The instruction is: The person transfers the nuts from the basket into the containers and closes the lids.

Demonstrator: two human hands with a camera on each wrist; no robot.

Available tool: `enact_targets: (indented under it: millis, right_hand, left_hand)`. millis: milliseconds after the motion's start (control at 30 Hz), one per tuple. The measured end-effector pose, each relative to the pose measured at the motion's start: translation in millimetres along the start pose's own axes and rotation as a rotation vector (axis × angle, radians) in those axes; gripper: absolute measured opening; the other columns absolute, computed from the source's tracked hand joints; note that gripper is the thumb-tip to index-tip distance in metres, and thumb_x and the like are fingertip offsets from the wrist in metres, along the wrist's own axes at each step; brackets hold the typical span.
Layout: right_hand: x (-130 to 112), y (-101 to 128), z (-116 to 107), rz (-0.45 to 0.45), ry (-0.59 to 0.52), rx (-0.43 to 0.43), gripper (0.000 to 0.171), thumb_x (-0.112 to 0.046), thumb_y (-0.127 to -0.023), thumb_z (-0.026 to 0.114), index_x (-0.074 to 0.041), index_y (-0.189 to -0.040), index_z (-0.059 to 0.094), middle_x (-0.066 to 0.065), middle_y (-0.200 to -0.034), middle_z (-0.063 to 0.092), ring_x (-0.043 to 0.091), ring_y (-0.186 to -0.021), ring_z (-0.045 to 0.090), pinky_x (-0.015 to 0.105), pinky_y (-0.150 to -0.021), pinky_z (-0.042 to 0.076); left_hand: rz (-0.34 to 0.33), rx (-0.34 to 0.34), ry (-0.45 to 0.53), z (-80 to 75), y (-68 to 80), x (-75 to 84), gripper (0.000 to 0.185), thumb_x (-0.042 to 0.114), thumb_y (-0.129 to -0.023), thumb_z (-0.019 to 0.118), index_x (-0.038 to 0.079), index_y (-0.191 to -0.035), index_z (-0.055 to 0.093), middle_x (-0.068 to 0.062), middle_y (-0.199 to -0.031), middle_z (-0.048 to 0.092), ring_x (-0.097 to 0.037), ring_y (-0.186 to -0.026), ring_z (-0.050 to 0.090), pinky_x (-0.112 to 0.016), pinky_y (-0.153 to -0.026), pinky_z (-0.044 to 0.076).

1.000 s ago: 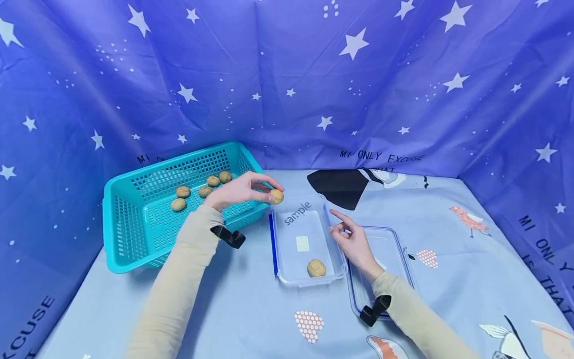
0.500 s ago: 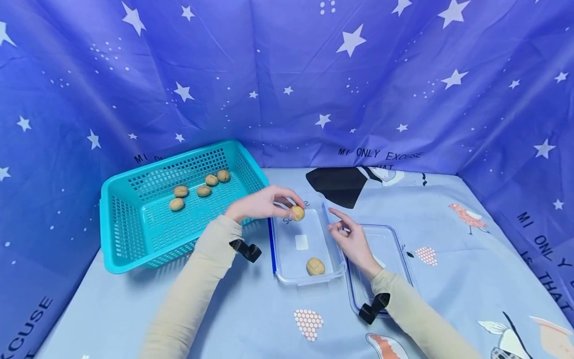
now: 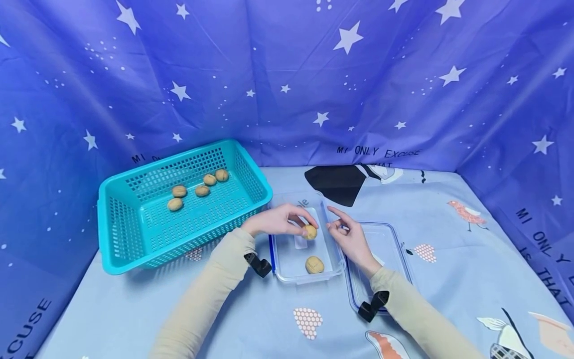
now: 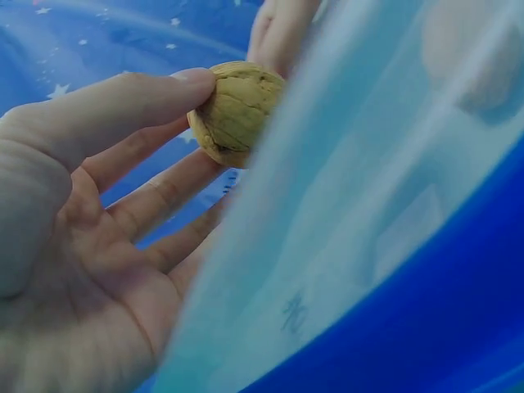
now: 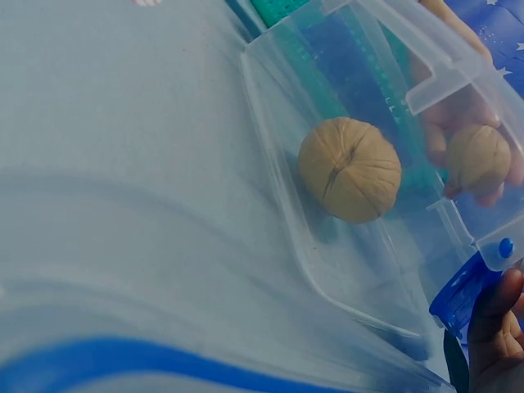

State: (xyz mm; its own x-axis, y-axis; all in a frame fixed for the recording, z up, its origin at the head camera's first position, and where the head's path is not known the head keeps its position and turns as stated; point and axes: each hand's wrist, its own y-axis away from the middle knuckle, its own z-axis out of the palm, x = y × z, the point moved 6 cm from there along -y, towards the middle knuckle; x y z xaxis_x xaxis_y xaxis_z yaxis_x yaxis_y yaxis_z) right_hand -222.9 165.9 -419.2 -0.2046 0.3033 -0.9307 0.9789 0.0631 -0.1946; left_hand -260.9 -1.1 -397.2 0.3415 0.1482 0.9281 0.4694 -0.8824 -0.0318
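Observation:
My left hand (image 3: 280, 221) pinches a walnut (image 3: 309, 232) between thumb and fingertips, over the middle of a clear plastic box (image 3: 309, 279) with blue latches. The left wrist view shows that walnut (image 4: 233, 115) at the fingertips, partly behind the box wall. A second walnut (image 3: 315, 265) lies on the box floor near its front end; it shows large through the side in the right wrist view. My right hand (image 3: 354, 244) rests at the box's right side, index finger stretched along the rim, thumb (image 5: 494, 315) against a blue latch (image 5: 463, 295).
At the left stands a turquoise slotted basket (image 3: 102, 224) with several walnuts (image 3: 202, 191) inside. The box's blue-edged clear lid (image 3: 387, 239) lies flat to the right, partly under my right forearm. A starry blue curtain (image 3: 287, 124) closes off the back and sides.
My left hand has carried its walnut rightward and toward me, from the basket's right edge to over the box's middle. The right hand stays at the box's side.

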Motion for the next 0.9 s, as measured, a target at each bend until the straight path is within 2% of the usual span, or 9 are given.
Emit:
enact_targets:
  millis: [100, 267, 467, 567, 700, 900]
  right_hand:
    - [-13, 3, 0, -0.002, 0.004, -0.009, 0.042, 0.008, -0.089, 0.057, 0.012, -0.13, 0.052, 0.008, -0.076, 0.057, 0.003, -0.047, 0.039, 0.017, -0.046, 0.033]
    - [-16, 3, 0, 0.028, 0.025, -0.01, 0.043, 0.007, -0.09, 0.057, 0.01, -0.132, 0.052, 0.011, -0.078, 0.057, 0.003, -0.049, 0.04, 0.016, -0.049, 0.034]
    - [-15, 2, 0, 0.022, 0.006, -0.005, 0.043, 0.008, -0.089, 0.057, 0.009, -0.132, 0.053, 0.012, -0.078, 0.056, 0.003, -0.049, 0.041, 0.015, -0.049, 0.035]
    - [-14, 2, 0, 0.025, 0.0, -0.007, 0.043, 0.008, -0.089, 0.057, 0.009, -0.132, 0.053, 0.011, -0.078, 0.056, 0.003, -0.05, 0.041, 0.015, -0.048, 0.034]
    - [-12, 2, 0, 0.035, -0.01, -0.006, 0.043, 0.008, -0.089, 0.056, 0.009, -0.132, 0.052, 0.011, -0.077, 0.056, 0.003, -0.049, 0.041, 0.015, -0.048, 0.034]
    - [-12, 3, 0, 0.04, -0.007, -0.003, 0.043, 0.008, -0.089, 0.057, 0.01, -0.132, 0.052, 0.01, -0.077, 0.056, 0.002, -0.05, 0.041, 0.015, -0.048, 0.034]
  left_hand:
    - [0.004, -0.004, -0.005, 5.1, -1.9, -1.0, 0.029, -0.003, -0.09, 0.062, -0.007, -0.119, 0.063, -0.01, -0.114, 0.066, -0.023, -0.105, 0.061, -0.031, -0.093, 0.049]
    - [0.023, -0.007, -0.013, 10.1, -4.7, -1.3, 0.028, -0.003, -0.09, 0.063, -0.006, -0.118, 0.064, -0.012, -0.114, 0.066, -0.022, -0.106, 0.061, -0.03, -0.093, 0.048]
    - [-0.04, 0.005, 0.043, 10.6, -3.0, -5.1, 0.03, -0.001, -0.092, 0.061, -0.005, -0.122, 0.062, -0.021, -0.123, 0.061, -0.026, -0.11, 0.061, -0.031, -0.091, 0.05]
    - [-0.053, 0.025, 0.081, 8.6, -0.4, -5.2, 0.031, 0.001, -0.094, 0.06, -0.004, -0.124, 0.06, -0.025, -0.128, 0.057, -0.034, -0.114, 0.059, -0.031, -0.093, 0.049]
    - [-0.033, 0.042, 0.108, 4.5, 3.5, -1.8, 0.032, 0.002, -0.095, 0.059, -0.005, -0.126, 0.059, -0.025, -0.129, 0.055, -0.04, -0.116, 0.055, -0.031, -0.097, 0.046]
    - [-0.001, 0.118, 0.063, -14.7, 15.8, 7.6, 0.032, 0.002, -0.095, 0.058, -0.006, -0.125, 0.059, -0.018, -0.126, 0.059, -0.04, -0.113, 0.057, -0.034, -0.098, 0.046]
